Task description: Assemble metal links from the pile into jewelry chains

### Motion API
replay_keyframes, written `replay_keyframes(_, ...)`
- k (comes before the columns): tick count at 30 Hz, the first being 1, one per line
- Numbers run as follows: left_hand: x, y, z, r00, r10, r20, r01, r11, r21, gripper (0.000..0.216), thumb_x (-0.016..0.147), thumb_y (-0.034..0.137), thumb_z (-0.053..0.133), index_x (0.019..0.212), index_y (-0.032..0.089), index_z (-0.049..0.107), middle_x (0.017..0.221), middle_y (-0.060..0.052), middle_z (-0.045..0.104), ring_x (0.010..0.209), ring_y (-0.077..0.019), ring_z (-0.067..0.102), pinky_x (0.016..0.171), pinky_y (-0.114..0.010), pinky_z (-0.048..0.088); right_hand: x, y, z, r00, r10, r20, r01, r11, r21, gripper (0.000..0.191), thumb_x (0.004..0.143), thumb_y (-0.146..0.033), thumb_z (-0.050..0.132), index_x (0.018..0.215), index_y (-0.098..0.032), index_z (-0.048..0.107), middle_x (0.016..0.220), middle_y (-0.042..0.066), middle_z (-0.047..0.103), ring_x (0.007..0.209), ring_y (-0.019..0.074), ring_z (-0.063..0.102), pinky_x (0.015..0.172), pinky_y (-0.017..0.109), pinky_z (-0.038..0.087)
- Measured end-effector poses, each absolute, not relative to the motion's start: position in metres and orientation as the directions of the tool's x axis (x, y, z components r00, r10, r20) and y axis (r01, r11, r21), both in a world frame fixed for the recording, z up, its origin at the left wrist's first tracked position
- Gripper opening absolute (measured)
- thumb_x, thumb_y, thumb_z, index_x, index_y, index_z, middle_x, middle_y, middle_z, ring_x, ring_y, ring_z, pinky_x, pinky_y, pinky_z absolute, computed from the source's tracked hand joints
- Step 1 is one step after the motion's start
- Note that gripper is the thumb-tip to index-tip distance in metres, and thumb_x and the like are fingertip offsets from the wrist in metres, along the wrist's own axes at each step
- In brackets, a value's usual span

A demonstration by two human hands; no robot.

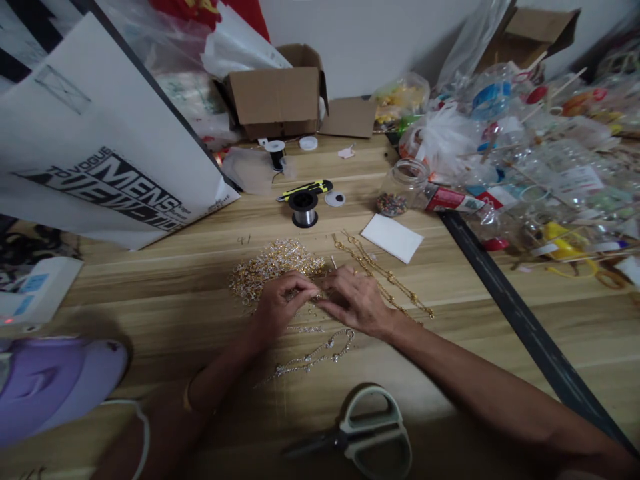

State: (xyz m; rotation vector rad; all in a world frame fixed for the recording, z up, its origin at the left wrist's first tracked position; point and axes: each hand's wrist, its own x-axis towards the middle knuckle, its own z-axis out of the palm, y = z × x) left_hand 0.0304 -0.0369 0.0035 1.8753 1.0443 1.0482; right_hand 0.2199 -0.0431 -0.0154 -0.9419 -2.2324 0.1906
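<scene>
My left hand and my right hand meet over the wooden table, fingertips pinched together on a small metal piece between them. Just behind the hands lies a heap of small gold and silver links. A gold chain runs off to the right past my right hand. A finished silver chain lies on the table below the hands. What exactly the fingertips pinch is too small to make out.
Scissors lie near the front edge. A wire spool, a yellow-black cutter, a bead jar and a white pad sit behind. Cardboard box at the back, a white bag left, plastic clutter right.
</scene>
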Motion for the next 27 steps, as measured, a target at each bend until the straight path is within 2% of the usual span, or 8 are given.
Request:
replay_keyframes(5, 0.0314, -0.0368, 0.0047, 0.361, 0.875, 0.323, 0.269, -0.429, 0.862, 0.013, 0.079, 0.019, 0.062, 0.067, 0.016, 0.064, 0.068, -0.003, 0.066, 0.067, -0.0134, 0.06, 0.066, -0.026, 0.047, 0.22, -0.0445, -0.0141, -0.494, 0.676, 0.548, 0.561, 0.729, -0.393, 0.018, 0.089, -0.033, 0.053, 0.096, -0.017, 0.055, 0.087, 0.006, 0.064, 0.083, 0.0178, 0.056, 0.067, 0.028, 0.043)
replay_keyframes(9, 0.0315, -0.0358, 0.0073, 0.389, 0.865, 0.318, 0.29, -0.443, 0.848, 0.013, 0.079, 0.019, 0.062, 0.067, 0.016, 0.065, 0.068, -0.003, 0.066, 0.065, -0.0136, 0.06, 0.065, -0.026, 0.048, 0.2198, -0.0448, -0.0149, -0.505, 0.666, 0.549, 0.532, 0.741, -0.41, 0.012, 0.092, -0.027, 0.05, 0.091, -0.018, 0.057, 0.083, 0.004, 0.064, 0.076, 0.0149, 0.057, 0.063, 0.026, 0.041)
replay_keyframes(21, 0.031, -0.0355, 0.0062, 0.365, 0.881, 0.301, 0.309, -0.42, 0.854, 0.011, 0.078, 0.017, 0.063, 0.068, 0.015, 0.065, 0.068, -0.004, 0.067, 0.066, -0.0138, 0.061, 0.066, -0.026, 0.047, 0.2218, -0.0447, -0.0177, -0.526, 0.658, 0.538, 0.484, 0.752, -0.447, 0.013, 0.092, -0.022, 0.046, 0.096, -0.018, 0.058, 0.09, 0.006, 0.064, 0.078, 0.0147, 0.059, 0.065, 0.025, 0.044)
replay_keyframes(27, 0.0286, -0.0341, 0.0064, 0.399, 0.865, 0.304, 0.37, -0.455, 0.81, 0.011, 0.078, 0.018, 0.062, 0.069, 0.015, 0.065, 0.069, -0.004, 0.067, 0.067, -0.0144, 0.061, 0.066, -0.026, 0.047, 0.2205, -0.0446, -0.0178, -0.502, 0.677, 0.537, 0.464, 0.736, -0.493, 0.013, 0.092, -0.021, 0.045, 0.095, -0.018, 0.057, 0.087, 0.006, 0.063, 0.076, 0.0153, 0.058, 0.067, 0.027, 0.045)
